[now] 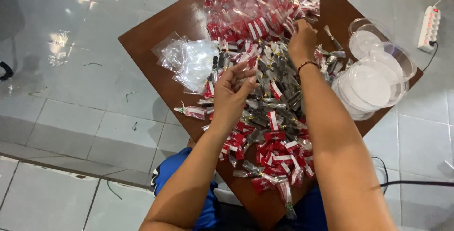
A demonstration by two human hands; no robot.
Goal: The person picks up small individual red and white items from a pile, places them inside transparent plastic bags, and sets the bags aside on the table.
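Now the brown table (156,65) is sitting under a big pile of small red packets (269,131). The left hand (232,91) is pinching one packet, fingers together. The right hand (301,39) is reaching into the pile, fingers curled down. Packets near the front edge could slip off if bumped. Clear lids (373,82) are crowding the right side.

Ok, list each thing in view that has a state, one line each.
left hand: raised over the pile, fingers curled, holding a small packet
right hand: down on the packets, fingers closed on them
small red and white packets: heaped loose on the table
empty clear bags: lying crumpled
clear round lids: stacked
power strip: switches lit
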